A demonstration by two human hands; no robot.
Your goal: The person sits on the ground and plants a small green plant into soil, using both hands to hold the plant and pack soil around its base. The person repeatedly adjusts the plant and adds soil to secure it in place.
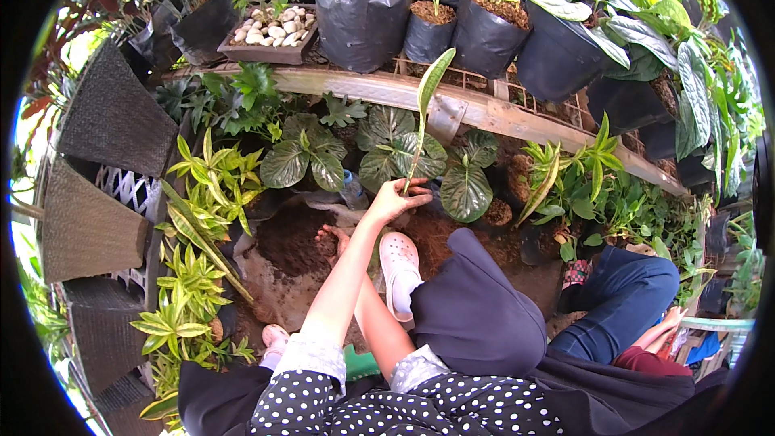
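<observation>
A single snake plant leaf (425, 109), green with a paler edge, stands nearly upright with its base pinched in my left hand (395, 200). My arms cross, with the left forearm passing over the right. My right hand (333, 244) is low at the edge of a heap of dark soil (292, 236), partly hidden by the left forearm. Its fingers look spread and soil-stained. The soil lies on a pale sheet (270, 278). Just beyond my left hand grow broad, dark-leaved plants (395, 152). A clear plastic bottle (353, 190) lies among them.
A raised shelf edge (355, 83) curves across the far side, carrying black grow bags (363, 20) and a tray of white pebbles (270, 32). Yellow-green plants (186, 307) line the left. My pink clog (398, 262) is close by. Another person in jeans (622, 299) sits at right.
</observation>
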